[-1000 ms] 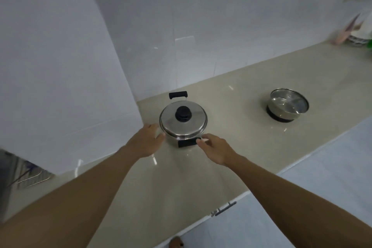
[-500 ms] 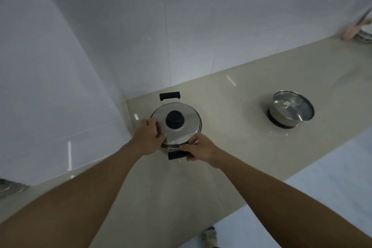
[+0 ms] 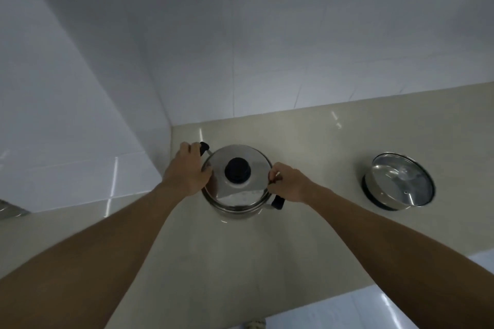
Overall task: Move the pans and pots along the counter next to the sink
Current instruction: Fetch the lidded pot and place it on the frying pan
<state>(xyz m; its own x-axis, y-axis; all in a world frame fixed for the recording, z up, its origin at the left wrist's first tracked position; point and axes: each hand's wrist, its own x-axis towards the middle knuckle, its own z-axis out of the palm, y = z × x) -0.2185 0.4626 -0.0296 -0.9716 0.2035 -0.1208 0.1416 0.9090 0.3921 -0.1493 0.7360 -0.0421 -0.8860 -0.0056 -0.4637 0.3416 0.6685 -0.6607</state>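
Observation:
A steel pot (image 3: 236, 203) with a steel lid and a black knob (image 3: 237, 170) is near the counter's left corner. It has two black side handles. My left hand (image 3: 187, 168) is closed around the far-left handle. My right hand (image 3: 290, 181) is closed around the near-right handle, whose black end shows below my fingers. Whether the pot rests on the counter or hangs just above it, I cannot tell. A smaller steel pot (image 3: 398, 181) with a glass lid and a dark base sits to the right, apart from both hands.
The beige counter (image 3: 240, 262) runs left to right with white tiled wall (image 3: 267, 48) behind and a white wall block (image 3: 66, 115) at the left. A metal edge (image 3: 10, 208) shows at the far left. White floor (image 3: 374, 310) lies below the counter's front edge.
Both hands went from touching the lidded pot's sides to gripping its two handles. The pot has turned, so its handles now lie left and right. The view has tilted toward the wall.

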